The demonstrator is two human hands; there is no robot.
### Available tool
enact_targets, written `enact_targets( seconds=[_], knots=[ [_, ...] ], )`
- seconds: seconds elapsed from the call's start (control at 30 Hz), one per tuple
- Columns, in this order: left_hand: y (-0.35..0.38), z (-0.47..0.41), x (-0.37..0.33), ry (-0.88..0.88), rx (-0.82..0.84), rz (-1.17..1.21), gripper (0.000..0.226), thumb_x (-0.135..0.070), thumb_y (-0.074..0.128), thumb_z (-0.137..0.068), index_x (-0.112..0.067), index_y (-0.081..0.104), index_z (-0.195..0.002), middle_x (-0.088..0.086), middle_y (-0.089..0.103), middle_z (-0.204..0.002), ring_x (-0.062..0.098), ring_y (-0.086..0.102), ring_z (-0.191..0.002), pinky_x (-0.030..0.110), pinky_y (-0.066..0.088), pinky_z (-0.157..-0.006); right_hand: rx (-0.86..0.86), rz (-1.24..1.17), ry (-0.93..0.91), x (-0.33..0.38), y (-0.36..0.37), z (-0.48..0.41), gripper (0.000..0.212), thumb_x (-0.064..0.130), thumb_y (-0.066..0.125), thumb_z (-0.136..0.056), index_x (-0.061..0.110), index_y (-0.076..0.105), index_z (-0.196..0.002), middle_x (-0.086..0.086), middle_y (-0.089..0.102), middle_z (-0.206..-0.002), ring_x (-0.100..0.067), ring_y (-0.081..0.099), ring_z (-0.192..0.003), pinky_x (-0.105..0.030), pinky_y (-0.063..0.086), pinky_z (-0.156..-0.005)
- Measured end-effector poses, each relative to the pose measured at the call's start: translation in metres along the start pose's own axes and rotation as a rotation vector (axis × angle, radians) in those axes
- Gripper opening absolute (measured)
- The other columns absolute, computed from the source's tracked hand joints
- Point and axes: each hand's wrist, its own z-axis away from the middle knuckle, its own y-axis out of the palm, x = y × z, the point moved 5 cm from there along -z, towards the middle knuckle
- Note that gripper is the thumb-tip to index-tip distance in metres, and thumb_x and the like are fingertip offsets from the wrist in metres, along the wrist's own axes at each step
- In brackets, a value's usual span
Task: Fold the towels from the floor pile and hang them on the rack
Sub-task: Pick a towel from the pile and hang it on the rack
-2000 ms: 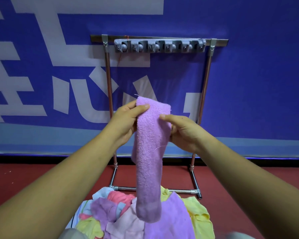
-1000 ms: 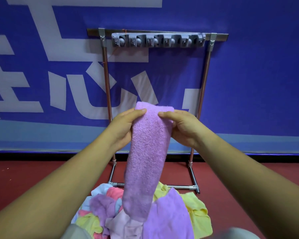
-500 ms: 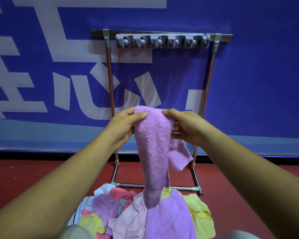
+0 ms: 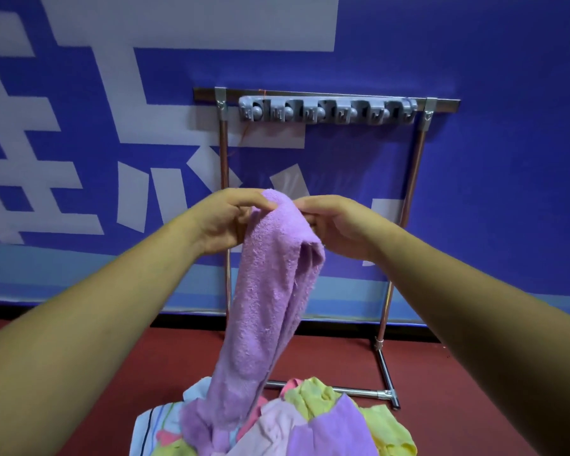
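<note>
A purple towel (image 4: 270, 291) hangs lengthwise in front of me, its top edge bunched between both hands and its lower end reaching the floor pile (image 4: 310, 426). My left hand (image 4: 224, 222) pinches the top of the towel from the left. Opposite it, my right hand (image 4: 339, 222) grips the same top edge from the right. Behind the towel stands a metal rack (image 4: 422, 179) with a grey strip of hooks (image 4: 326, 110) on its top bar; nothing hangs on it. The pile holds several yellow, pink, purple and striped towels.
A blue wall banner with white shapes (image 4: 79, 126) runs right behind the rack. The floor (image 4: 79, 373) is red. The rack's foot bar (image 4: 385, 373) juts toward me on the right, next to the pile.
My hands have come closer together and the towel's top has gathered into a narrower bunch. The loose flap that swung out on the right now hangs folded against the towel.
</note>
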Motion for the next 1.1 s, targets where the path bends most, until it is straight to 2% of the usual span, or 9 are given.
enact_targets(
  seconds=[0.07,0.2,0.33,0.43,0.5,0.6,0.7,0.97,1.1],
  knots=[
    [-0.014,0.0,-0.009,-0.006,0.012,-0.015,0.024,-0.011,0.06,-0.074,-0.013,0.076,-0.092,0.002,0.066,-0.081,0.013,0.054,-0.071,0.021,0.047,-0.064,0.055,0.018,0.021,0.006,0.005,-0.01,0.048,0.031,0.062,-0.088,0.003,0.067,-0.127,-0.02,0.051,-0.12,-0.029,0.044,-0.105,-0.038,0.038,-0.091],
    [-0.038,-0.006,-0.017,-0.037,0.005,-0.056,0.04,-0.014,0.058,-0.069,-0.013,0.077,-0.104,0.0,0.041,-0.074,0.018,0.012,-0.073,0.024,0.018,-0.062,0.11,0.072,-0.007,0.023,0.014,-0.031,0.031,0.027,0.055,-0.094,0.016,0.073,-0.118,-0.001,0.068,-0.119,-0.021,0.052,-0.108,-0.037,0.036,-0.095],
    [-0.062,-0.02,-0.027,-0.034,-0.05,-0.014,0.029,-0.015,0.061,-0.073,-0.012,0.077,-0.097,-0.003,0.04,-0.056,0.012,0.023,-0.06,0.024,0.026,-0.067,0.125,0.047,0.005,0.037,0.011,-0.052,0.043,0.026,0.05,-0.099,0.009,0.06,-0.137,-0.015,0.064,-0.135,-0.028,0.06,-0.123,-0.037,0.046,-0.1],
    [-0.079,-0.035,-0.033,-0.036,-0.023,-0.002,0.051,-0.017,0.062,-0.075,-0.002,0.066,-0.124,0.01,0.049,-0.094,0.019,0.041,-0.079,0.028,0.039,-0.077,0.103,0.048,0.01,0.054,0.006,-0.066,0.026,0.016,0.046,-0.104,0.004,0.068,-0.109,-0.005,0.077,-0.087,-0.014,0.072,-0.074,-0.02,0.055,-0.063],
    [-0.088,-0.044,-0.042,-0.029,-0.033,0.003,0.048,-0.015,0.061,-0.078,0.0,0.066,-0.123,0.01,0.052,-0.095,0.017,0.048,-0.079,0.027,0.044,-0.076,0.074,0.095,-0.014,0.065,0.0,-0.077,0.02,0.012,0.052,-0.102,0.004,0.068,-0.096,-0.002,0.073,-0.074,-0.012,0.068,-0.062,-0.02,0.052,-0.056],
    [-0.103,-0.058,-0.061,0.02,-0.046,-0.093,0.025,-0.013,0.06,-0.083,-0.008,0.07,-0.106,0.009,0.055,-0.083,0.016,0.05,-0.074,0.027,0.042,-0.072,-0.004,0.235,-0.041,0.08,-0.014,-0.1,0.017,0.012,0.067,-0.094,0.006,0.063,-0.079,-0.005,0.063,-0.071,-0.014,0.059,-0.062,-0.024,0.05,-0.059],
    [-0.122,-0.076,-0.082,0.107,-0.125,-0.168,0.023,-0.007,0.062,-0.091,-0.009,0.066,-0.114,0.006,0.064,-0.097,0.014,0.059,-0.08,0.023,0.044,-0.073,-0.113,0.359,-0.108,0.097,-0.026,-0.123,0.021,0.019,0.076,-0.088,0.004,0.063,-0.081,-0.011,0.052,-0.077,-0.017,0.047,-0.068,-0.029,0.041,-0.063],
    [-0.159,-0.133,-0.124,0.223,-0.355,-0.257,0.019,0.006,0.059,-0.089,-0.011,0.064,-0.094,0.006,0.064,-0.084,0.017,0.059,-0.074,0.024,0.045,-0.066,-0.459,0.978,-0.249,0.151,-0.039,-0.185,0.034,0.032,0.066,-0.095,0.014,0.055,-0.069,-0.001,0.046,-0.068,-0.015,0.039,-0.061,-0.029,0.031,-0.052],
    [-0.175,-0.159,-0.133,0.251,-0.428,-0.346,0.015,0.002,0.06,-0.091,-0.012,0.064,-0.091,0.003,0.062,-0.082,0.013,0.056,-0.068,0.023,0.042,-0.059,-0.591,1.101,-0.247,0.162,-0.051,-0.222,0.039,0.035,0.064,-0.095,0.015,0.049,-0.064,0.002,0.047,-0.064,-0.025,0.047,-0.073,-0.032,0.034,-0.07]
  ],
)
